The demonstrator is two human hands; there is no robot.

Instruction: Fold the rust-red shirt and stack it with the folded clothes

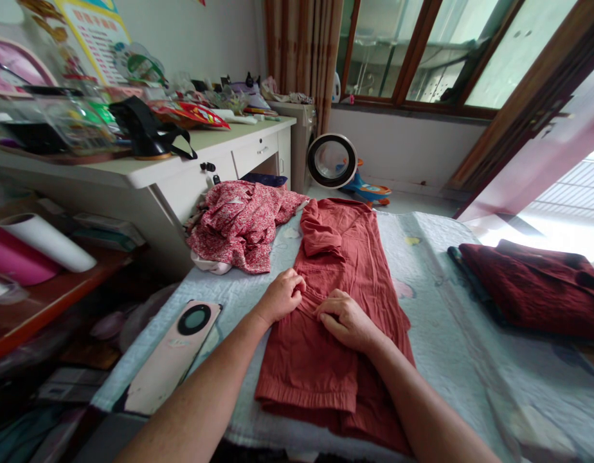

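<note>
Both hands (316, 308) press a rust-red garment (335, 308) (laid flat).

Hardly any writing can be read here. The poster (92, 35) leaning at the back of the worktop (147, 172) carries rows of red characters on a white and yellow ground, but they are too small and blurred to make out. The colourful packet (191, 114) lying on the same worktop shows bright print that cannot be read either, and the pink phone (174, 354) on the bed shows no legible brand or number on its back.
</note>
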